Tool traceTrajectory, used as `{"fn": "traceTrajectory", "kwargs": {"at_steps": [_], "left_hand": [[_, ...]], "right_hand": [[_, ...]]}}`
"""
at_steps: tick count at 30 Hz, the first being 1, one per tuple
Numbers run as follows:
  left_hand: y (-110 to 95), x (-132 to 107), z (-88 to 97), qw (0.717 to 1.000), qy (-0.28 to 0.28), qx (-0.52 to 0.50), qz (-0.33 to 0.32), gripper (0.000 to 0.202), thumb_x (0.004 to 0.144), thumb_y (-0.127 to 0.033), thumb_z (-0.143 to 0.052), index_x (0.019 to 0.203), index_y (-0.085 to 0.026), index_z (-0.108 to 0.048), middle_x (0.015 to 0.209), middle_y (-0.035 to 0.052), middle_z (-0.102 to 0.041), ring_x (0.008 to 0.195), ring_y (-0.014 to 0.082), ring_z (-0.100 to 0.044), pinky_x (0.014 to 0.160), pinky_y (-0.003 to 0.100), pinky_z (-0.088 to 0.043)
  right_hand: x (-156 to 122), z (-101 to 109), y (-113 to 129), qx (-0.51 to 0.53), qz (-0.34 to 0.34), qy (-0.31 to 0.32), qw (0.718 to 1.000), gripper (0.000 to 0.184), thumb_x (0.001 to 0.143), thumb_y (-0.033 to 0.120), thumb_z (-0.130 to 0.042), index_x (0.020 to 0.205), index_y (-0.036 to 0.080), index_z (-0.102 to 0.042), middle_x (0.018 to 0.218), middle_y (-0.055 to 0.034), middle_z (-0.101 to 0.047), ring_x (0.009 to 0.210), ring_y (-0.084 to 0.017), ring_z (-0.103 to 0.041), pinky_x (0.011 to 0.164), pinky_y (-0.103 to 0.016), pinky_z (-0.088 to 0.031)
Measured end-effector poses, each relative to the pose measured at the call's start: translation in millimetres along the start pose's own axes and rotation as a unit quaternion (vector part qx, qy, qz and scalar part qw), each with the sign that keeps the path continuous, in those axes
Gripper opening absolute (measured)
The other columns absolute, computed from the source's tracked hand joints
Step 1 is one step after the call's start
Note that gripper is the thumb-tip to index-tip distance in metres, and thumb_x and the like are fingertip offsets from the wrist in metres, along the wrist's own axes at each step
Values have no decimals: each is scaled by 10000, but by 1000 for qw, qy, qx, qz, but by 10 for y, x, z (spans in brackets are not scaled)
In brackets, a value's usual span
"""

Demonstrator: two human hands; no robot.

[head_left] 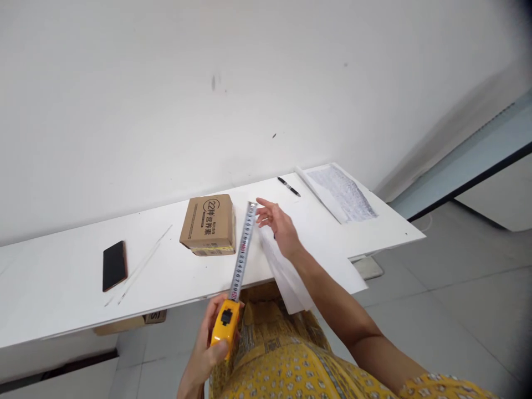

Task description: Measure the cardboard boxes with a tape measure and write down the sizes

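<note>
1. White table [62,260] runs in from nine o'clock, its back edge along the wall [166,111].
2. Phone [115,266], black and face up, lies at eight o'clock from the box, nearer the table's front edge than the back. A broad stretch of tabletop, marked by thin pale streaks [145,260], separates the two.
3. Box [208,221], brown cardboard, sits on the table, inside both long edges; its near side looks toward six o'clock.
4. Left hand [205,341] is wrapped around the yellow tape measure [224,330], just off the front edge, near six o'clock from the box.
5. Blade [242,255] is drawn out toward just past twelve, over the front edge and just beside the box's right side.
6. Right hand [280,227], fingers spread apart, is at the blade's far end; I cannot tell whether they touch.
7. Loose paper [286,282] lies beneath that arm and droops over the front edge.
8. Pen [288,187] lies near the back edge, at two o'clock from the box.
9. Written sheet [343,194] lies at two o'clock from the right hand, close to the table's right end.
</note>
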State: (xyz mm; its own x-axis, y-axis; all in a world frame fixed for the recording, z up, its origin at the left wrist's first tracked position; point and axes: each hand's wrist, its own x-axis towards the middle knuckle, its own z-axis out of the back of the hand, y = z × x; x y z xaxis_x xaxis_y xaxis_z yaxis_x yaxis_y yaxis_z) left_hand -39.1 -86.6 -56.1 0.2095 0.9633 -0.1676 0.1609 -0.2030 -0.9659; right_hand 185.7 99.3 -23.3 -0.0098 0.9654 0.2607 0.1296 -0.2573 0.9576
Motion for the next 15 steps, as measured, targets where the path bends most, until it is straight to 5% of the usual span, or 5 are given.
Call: {"fn": "traceTrajectory", "kwargs": {"at_steps": [4, 7, 15], "left_hand": [[-26, 60, -125, 993, 80, 81, 17, 727, 692, -559, -783, 1322, -268, -567, 1098, 90, -642, 901, 262, -594, 757, 343, -491], [2, 155, -217, 991, 86, 102, 14, 747, 711, -449, -786, 1388, -288, -515, 1172, 90, -621, 1039, 296, -593, 858, 368, -477], [25, 481, -449, 989, -24, 136, -55, 832, 705, -223, -815, 1427, -302, -409, 1160, 68, -593, 1039, 248, -611, 896, 350, -480]], "right_hand": [[-139, 467, 169, -10, -34, -26, 999, 430, 946, 587, -512, 1045, 220, -711, 760, -33, -645, 643, -163, -553, 615, -324, -507], [-305, 607, 146, -27, -36, -52, 998, 395, 939, 583, -522, 953, 229, -695, 717, -25, -624, 601, -159, -523, 572, -323, -484], [-787, 284, -141, -139, -20, 134, 981, 264, 955, 494, -506, 986, 315, -698, 871, -26, -701, 786, -223, -659, 696, -388, -545]]}}
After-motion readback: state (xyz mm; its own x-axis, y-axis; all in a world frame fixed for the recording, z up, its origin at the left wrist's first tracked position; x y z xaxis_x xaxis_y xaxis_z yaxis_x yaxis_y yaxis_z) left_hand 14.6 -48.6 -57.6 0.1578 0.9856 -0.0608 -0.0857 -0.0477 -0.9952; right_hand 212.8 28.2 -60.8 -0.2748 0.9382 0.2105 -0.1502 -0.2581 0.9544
